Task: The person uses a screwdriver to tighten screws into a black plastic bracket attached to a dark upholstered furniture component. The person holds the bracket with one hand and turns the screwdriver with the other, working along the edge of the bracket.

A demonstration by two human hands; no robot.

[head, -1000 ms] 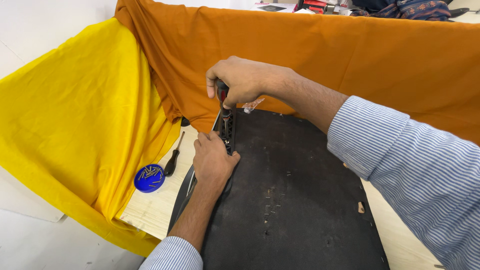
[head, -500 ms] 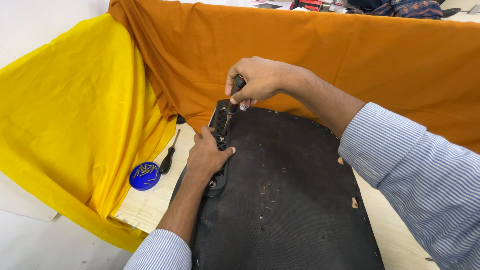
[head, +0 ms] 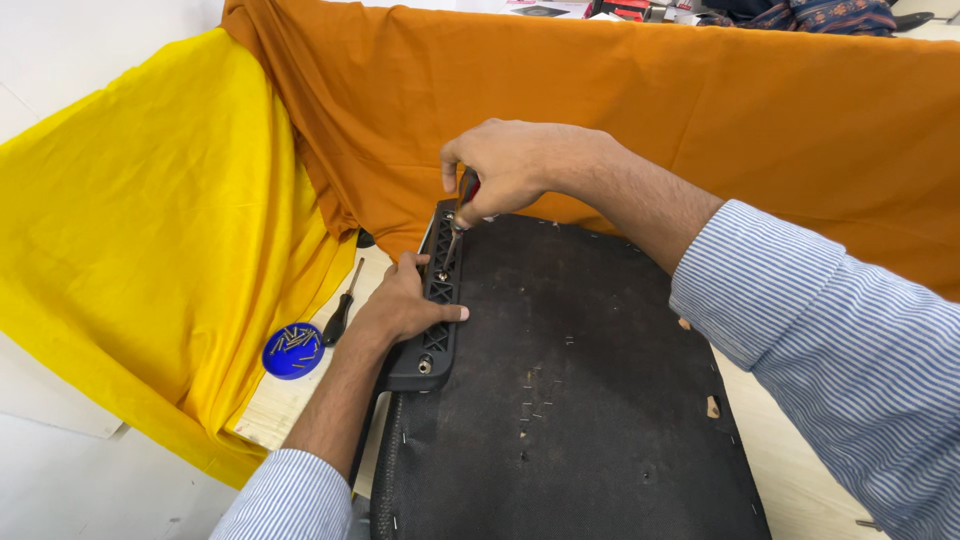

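A black fabric-covered panel lies flat on a wooden table. A black plastic bracket with triangular cut-outs runs along the panel's left edge. My left hand presses on the bracket, thumb laid across its middle. My right hand grips a screwdriver with a red and black handle, its tip down on a screw near the bracket's far end.
A round blue lid holding several small screws sits left of my left arm. A second black-handled screwdriver lies beside it. Yellow cloth and orange cloth drape over the barriers behind the table.
The view has shifted slightly. My right hand stays on the screwdriver at the bracket's far end, and my left hand has settled flatter on the bracket.
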